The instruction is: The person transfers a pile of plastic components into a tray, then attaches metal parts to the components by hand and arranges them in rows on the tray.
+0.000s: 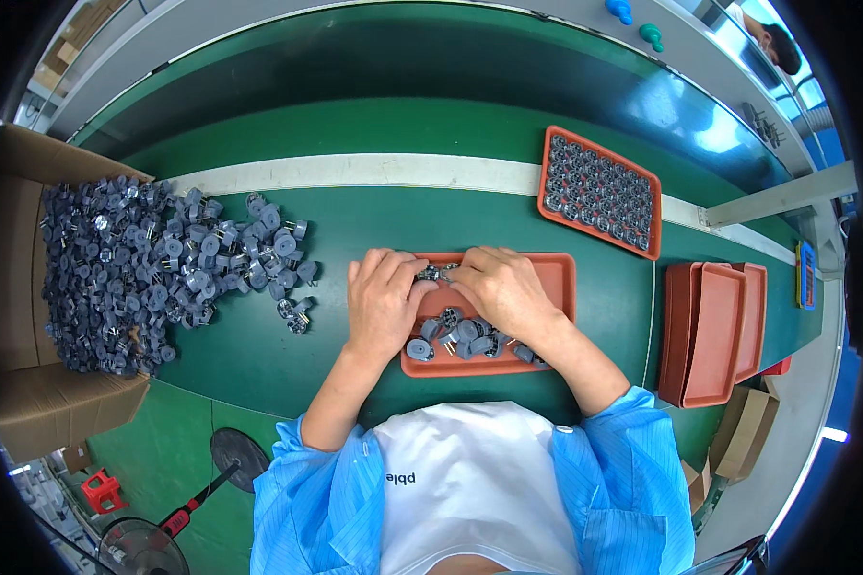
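Note:
An orange tray lies on the green bench in front of me. Both of my hands reach over its far left part. My left hand has its fingers curled, with thumb and fingertips at a small grey plug part. Against the other side of that part press the bent fingers of my right hand. The fingers partly hide it. Nearer to me in the tray, several loose grey plug parts with round bodies and metal pins lie jumbled.
At left, a cardboard box on its side spills a large heap of grey plug parts onto the bench. Beyond the right hand, an orange tray holds parts in rows. Stacked orange trays stand at right, below a metal post.

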Demonstrator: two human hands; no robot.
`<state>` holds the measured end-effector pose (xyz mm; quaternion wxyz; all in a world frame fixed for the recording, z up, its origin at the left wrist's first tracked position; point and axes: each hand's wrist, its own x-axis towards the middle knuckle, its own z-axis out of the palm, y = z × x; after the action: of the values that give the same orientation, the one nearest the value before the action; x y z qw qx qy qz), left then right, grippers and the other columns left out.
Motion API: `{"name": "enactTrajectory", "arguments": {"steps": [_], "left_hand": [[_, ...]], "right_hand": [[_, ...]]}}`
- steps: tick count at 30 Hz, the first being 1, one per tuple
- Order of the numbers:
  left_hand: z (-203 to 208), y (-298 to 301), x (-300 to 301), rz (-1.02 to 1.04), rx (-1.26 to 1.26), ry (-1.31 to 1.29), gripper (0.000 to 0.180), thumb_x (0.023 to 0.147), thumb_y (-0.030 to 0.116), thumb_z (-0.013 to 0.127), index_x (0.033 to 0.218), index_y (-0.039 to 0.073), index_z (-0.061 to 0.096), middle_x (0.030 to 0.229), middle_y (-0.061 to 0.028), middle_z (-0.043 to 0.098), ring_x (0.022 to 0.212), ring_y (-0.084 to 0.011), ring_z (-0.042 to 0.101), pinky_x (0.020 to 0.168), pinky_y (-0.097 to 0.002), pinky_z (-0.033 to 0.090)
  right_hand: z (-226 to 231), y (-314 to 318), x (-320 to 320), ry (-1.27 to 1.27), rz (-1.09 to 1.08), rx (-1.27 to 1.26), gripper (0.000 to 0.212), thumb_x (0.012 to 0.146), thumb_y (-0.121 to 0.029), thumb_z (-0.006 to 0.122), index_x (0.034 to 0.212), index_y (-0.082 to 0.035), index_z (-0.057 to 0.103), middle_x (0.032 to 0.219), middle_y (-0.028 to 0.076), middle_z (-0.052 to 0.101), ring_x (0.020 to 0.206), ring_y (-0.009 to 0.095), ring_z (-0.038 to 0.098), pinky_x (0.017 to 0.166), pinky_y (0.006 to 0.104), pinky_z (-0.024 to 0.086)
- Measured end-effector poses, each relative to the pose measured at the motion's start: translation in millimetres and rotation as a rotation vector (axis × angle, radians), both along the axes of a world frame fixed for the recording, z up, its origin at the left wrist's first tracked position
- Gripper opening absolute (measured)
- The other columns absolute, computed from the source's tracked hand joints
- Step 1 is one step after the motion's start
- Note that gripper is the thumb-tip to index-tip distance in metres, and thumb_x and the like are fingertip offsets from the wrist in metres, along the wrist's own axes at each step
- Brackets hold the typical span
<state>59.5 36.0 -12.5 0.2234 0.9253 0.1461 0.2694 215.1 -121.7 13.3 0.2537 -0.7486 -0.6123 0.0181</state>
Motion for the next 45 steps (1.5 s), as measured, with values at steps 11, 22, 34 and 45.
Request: {"name": "enactTrajectory", "arguments": {"steps": [11, 22, 34, 45], "left_hand": [[0, 11, 21, -0.249, -0.096, 0.108, 0.064, 0.074, 0.021, 0.091, 0.133, 0.007, 0.070, 0.133, -0.0104, 0.070, 0.130, -0.0308, 0.063, 0.107, -0.0467, 0.045], [14, 10, 38, -0.328, -0.026, 0.110, 0.061, 0.075, 0.031, 0.094, 0.127, 0.006, 0.073, 0.122, -0.0079, 0.072, 0.117, -0.0314, 0.066, 0.100, -0.0458, 0.049], [-2, 5, 39, -0.292, -0.013, 0.130, 0.053, 0.080, 0.032, 0.092, 0.123, 0.009, 0.073, 0.110, -0.0059, 0.068, 0.106, -0.0293, 0.066, 0.090, -0.0439, 0.051], [2, 4, 43, -0.320, 0.007, 0.157, 0.055, 0.077, 0.034, 0.090, 0.124, 0.011, 0.073, 0.109, -0.0047, 0.066, 0.106, -0.0296, 0.064, 0.091, -0.0444, 0.051]], "right_hand": [[6, -9, 5, 0.140, 0.010, 0.062, 0.016, 0.090, -0.010, 0.075, 0.104, -0.005, 0.081, 0.097, 0.011, 0.074, 0.094, 0.031, 0.073, 0.080, 0.0439, 0.061], [35, -74, 22, 0.296, -0.064, -0.104, 0.028, 0.087, 0.000, 0.078, 0.115, -0.004, 0.078, 0.116, 0.012, 0.072, 0.100, 0.038, 0.073, 0.085, 0.0470, 0.061], [7, -55, 18, 0.158, -0.066, -0.064, 0.021, 0.084, 0.007, 0.074, 0.104, 0.001, 0.077, 0.110, 0.012, 0.069, 0.095, 0.033, 0.074, 0.084, 0.0421, 0.062], [1, -29, 20, 0.138, -0.038, -0.035, 0.017, 0.082, 0.002, 0.072, 0.097, 0.002, 0.079, 0.099, 0.013, 0.070, 0.093, 0.033, 0.074, 0.080, 0.0434, 0.061]]}}
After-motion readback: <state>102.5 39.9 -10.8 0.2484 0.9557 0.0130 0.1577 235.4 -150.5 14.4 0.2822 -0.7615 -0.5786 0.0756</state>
